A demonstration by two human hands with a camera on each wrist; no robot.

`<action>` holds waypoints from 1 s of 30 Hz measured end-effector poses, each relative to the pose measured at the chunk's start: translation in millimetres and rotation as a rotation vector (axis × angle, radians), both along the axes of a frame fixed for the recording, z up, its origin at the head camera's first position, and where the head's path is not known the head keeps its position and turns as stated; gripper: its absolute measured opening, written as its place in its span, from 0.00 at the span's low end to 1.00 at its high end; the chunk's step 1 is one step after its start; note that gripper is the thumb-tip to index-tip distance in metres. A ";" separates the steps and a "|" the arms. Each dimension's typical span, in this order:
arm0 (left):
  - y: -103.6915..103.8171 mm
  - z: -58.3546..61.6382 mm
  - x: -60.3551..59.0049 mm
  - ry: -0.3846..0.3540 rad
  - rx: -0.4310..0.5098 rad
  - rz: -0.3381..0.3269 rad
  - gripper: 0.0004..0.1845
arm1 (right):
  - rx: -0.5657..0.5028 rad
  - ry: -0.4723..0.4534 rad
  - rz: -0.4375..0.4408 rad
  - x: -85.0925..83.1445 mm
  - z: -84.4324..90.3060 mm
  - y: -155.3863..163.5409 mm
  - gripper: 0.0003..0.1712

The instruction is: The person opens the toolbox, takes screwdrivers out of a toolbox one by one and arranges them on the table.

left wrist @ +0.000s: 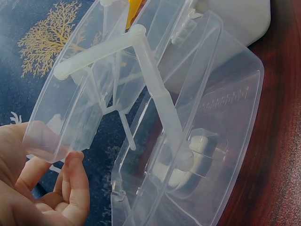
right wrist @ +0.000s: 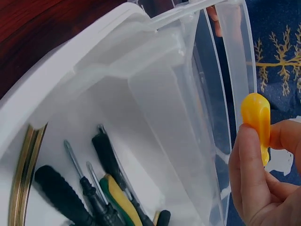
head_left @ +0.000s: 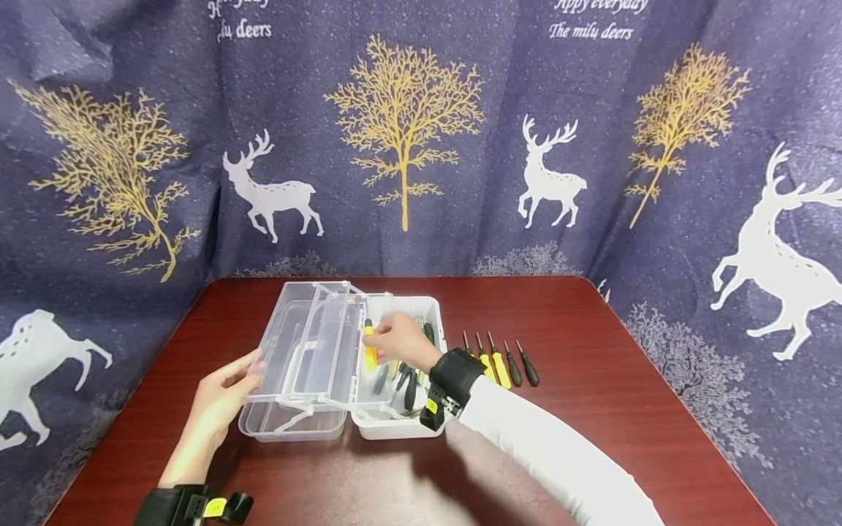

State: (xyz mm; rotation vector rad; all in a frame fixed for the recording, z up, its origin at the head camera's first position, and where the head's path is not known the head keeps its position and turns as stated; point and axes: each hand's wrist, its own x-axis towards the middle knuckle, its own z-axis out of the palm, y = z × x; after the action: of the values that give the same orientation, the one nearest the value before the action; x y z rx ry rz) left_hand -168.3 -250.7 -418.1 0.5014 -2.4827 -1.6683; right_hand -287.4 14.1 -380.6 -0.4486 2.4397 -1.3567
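Observation:
A toolbox stands opened on the table, with a white base (head_left: 401,432) and a clear lid (head_left: 292,436) folded out to the left. Clear trays (head_left: 329,329) on hinged arms (left wrist: 157,101) are raised over the lid. My left hand (head_left: 220,394) grips the left edge of the trays, its fingers (left wrist: 77,183) curled at the corner. Above the base, my right hand (head_left: 403,340) pinches a yellow tool (right wrist: 257,110) with a dark end, between thumb and fingers. Its exact kind is unclear. Black-handled screwdrivers (right wrist: 61,193) and a yellow-green handle (right wrist: 121,200) lie inside the base.
Several screwdrivers (head_left: 503,369) with yellow or black handles lie in a row on the red-brown table (head_left: 592,409), right of the toolbox. A brass-coloured strip (right wrist: 28,169) is inside the base. Behind the table hangs a dark blue cloth (head_left: 447,183) with deer and trees.

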 end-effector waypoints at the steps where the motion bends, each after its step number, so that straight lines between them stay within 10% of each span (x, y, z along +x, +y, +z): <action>1: 0.2 0.3 0.1 0.002 0.002 0.000 0.29 | 0.000 0.002 0.006 -0.9 -0.6 2.3 0.11; 30: -1.3 -1.8 0.6 0.011 -0.003 -0.028 0.28 | -0.103 -0.030 -0.046 -14.8 -2.4 81.2 0.15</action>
State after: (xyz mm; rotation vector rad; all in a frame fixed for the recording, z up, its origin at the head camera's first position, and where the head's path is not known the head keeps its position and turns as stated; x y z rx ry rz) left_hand -167.6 -252.0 -419.9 0.4575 -2.4959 -1.6723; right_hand -302.3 95.3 -383.0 -0.3966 2.3775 -1.5026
